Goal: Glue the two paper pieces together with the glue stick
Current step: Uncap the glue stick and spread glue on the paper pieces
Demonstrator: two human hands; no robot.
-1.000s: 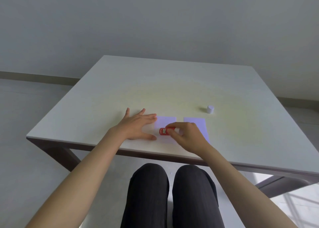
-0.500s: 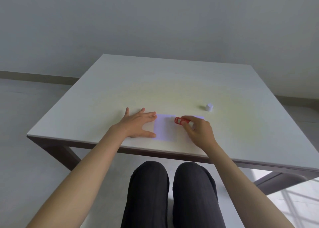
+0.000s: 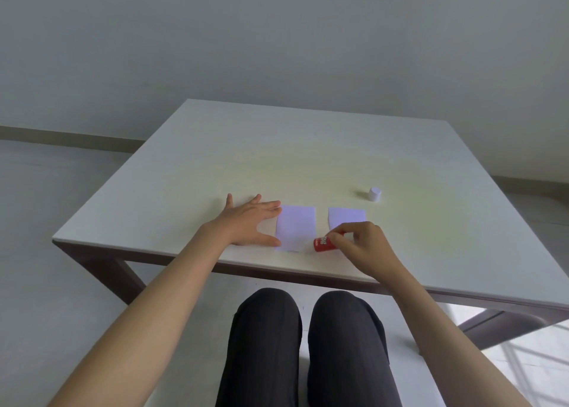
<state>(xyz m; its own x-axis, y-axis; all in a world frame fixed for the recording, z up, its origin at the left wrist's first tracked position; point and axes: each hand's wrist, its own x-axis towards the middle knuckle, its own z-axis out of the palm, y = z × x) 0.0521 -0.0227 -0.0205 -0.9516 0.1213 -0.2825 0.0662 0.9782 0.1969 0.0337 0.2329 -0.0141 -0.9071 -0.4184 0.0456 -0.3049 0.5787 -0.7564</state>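
While the left hand point(image 3: 246, 222) lies flat by one paper point(image 3: 296, 228), the right hand point(image 3: 366, 246) grips the glue point(image 3: 323, 244); gluing seems under way, pressing the papers together comes next.

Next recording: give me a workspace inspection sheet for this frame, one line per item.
Surface: pale square table, dark frame, bare top.
Job's things: left paper and right paper lie flat, apart, not overlapping; red glue stick lies low between them; white cap stands off behind the right paper.
Clutter: nothing seen.
Grippers: left hand flat, fingertips at the left paper's edge; right hand pinching the glue stick.
Cables: nothing seen.
Surroundings: plain grey wall, pale floor, person's dark-trousered knees under the table.
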